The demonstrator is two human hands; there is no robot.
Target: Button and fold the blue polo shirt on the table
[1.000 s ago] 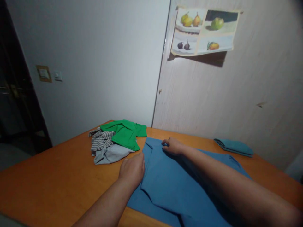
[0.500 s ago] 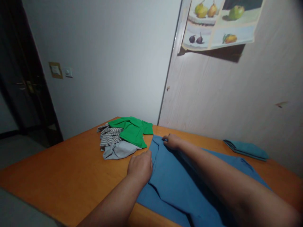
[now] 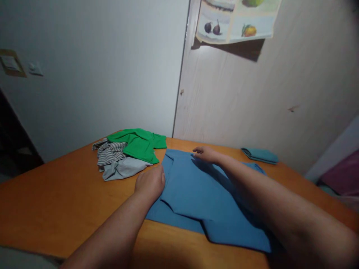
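Note:
A blue shirt (image 3: 193,190) lies spread on the tabletop, its left side folded over on itself in a long strip. My left hand (image 3: 150,183) is closed at the shirt's left edge, thumb side toward the cloth; its fingertips are hidden. Near the far edge of the shirt, my right hand (image 3: 206,154) is just over the fabric with its fingers stretched out and slightly apart, and nothing shows in it. My right forearm crosses above the shirt's right part and hides some of it.
Beyond my left hand lies a loose pile with a green garment (image 3: 140,144), a striped garment (image 3: 110,154) and a grey garment (image 3: 123,168). A folded teal cloth (image 3: 260,155) sits at the back right of the orange table (image 3: 70,194). A wall stands behind.
The view has turned to the right. My right hand has moved right along the shirt's far edge, its fingers stretched out more. My left hand stays at the left edge.

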